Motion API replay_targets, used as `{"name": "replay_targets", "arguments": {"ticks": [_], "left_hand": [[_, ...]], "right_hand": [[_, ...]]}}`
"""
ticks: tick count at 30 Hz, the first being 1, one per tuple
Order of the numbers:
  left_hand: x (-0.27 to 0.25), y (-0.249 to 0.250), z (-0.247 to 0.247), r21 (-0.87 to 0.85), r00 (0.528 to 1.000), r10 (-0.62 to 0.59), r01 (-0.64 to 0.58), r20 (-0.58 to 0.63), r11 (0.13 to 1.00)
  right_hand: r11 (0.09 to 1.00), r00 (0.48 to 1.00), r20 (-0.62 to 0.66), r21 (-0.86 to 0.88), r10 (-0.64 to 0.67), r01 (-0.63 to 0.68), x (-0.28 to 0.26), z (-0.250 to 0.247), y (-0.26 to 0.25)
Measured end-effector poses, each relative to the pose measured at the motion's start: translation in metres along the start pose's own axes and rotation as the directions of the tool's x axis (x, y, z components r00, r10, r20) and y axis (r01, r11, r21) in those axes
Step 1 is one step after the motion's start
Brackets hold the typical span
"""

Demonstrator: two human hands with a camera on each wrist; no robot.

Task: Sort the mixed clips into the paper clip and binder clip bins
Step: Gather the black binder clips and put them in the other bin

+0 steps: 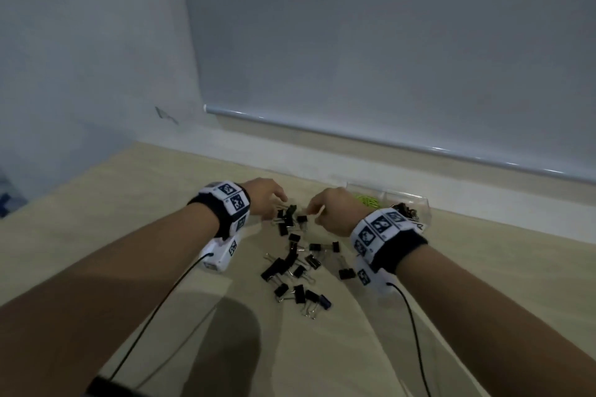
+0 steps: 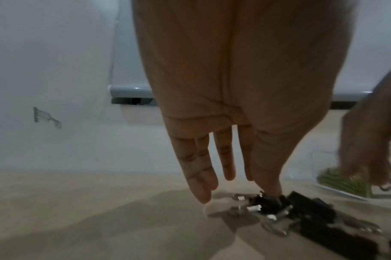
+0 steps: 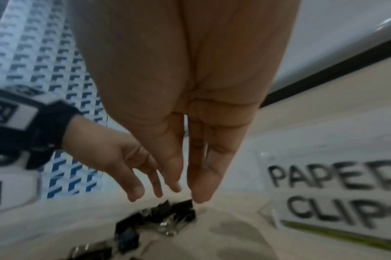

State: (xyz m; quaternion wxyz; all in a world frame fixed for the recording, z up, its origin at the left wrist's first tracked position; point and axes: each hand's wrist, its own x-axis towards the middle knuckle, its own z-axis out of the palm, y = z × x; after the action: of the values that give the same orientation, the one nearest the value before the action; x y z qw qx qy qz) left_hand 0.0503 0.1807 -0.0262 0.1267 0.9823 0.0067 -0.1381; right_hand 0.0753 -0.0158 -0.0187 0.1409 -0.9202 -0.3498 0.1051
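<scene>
Both hands hover open-fingered over scattered binder clips.

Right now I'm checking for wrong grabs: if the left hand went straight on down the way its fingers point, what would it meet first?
Probably the black binder clips under the left hand; a fingertip looks already on them.
</scene>
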Motion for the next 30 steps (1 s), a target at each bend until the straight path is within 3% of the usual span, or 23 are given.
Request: {"name": "replay_targets", "arguments": {"ticks": [4,7,12,21,25,30], "left_hand": [[0.002,0.009,0.012,0.037,0.995,0.093,-0.094,0.028,0.995],[0.005,0.012,0.015,0.059,0.996,0.085,-0.086,0.026,0.994],[0.008,0.009,0.022,-0.002,0.993,0.074,-0.074,-0.091,0.997],[0.001,0.004,0.026,-0.172,0.999,0.001,-0.008,-0.039,0.985],[-0.001,0.002,0.023,-0.165,0.999,0.029,-0.034,-0.027,0.986],[-0.001,0.003,0.021,-0.103,0.996,0.085,-0.085,-0.007,0.991]], "right_hand": [[0.992,0.996,0.088,-0.128,0.021,-0.010,0.024,0.014,-0.022],[0.985,0.994,0.095,-0.165,0.058,-0.042,0.033,0.020,-0.023],[0.988,0.993,0.071,-0.125,0.097,-0.087,0.033,0.021,-0.016],[0.993,0.987,0.104,-0.015,0.122,-0.121,0.025,0.011,-0.002],[0.998,0.996,0.067,0.009,0.058,-0.059,0.023,0.007,-0.011],[0.989,0.995,0.103,-0.143,-0.008,0.023,0.032,0.020,-0.036]]}}
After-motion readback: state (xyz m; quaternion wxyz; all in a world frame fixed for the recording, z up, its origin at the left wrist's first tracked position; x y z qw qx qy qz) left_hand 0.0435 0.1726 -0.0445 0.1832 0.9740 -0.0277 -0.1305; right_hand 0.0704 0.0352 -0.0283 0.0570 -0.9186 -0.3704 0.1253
